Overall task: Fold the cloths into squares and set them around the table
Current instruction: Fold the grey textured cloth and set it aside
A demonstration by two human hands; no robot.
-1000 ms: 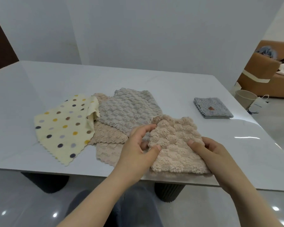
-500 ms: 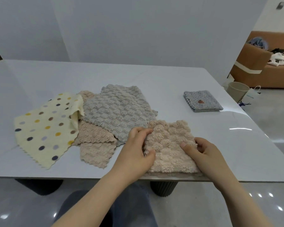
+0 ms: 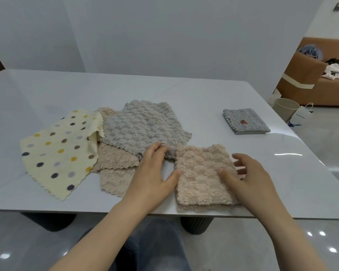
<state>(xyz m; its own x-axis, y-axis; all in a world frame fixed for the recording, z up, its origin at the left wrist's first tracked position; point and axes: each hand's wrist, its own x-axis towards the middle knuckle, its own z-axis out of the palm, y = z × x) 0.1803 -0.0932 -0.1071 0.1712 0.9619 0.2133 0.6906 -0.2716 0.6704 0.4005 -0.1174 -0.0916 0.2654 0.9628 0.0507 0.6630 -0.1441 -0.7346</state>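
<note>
As it lies, cloth [image 3: 203, 177] parallels table [image 3: 184, 90].

Pale walls [image 3: 164, 36], glossy floor [image 3: 321, 241], tan sofa [image 3: 321, 90]

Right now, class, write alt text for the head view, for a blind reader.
Open left hand and right hand flank a folded beige cloth near the table edge. Spotted cloth, tan cloth and grey cloth lie left; a folded blue cloth far right.
</note>
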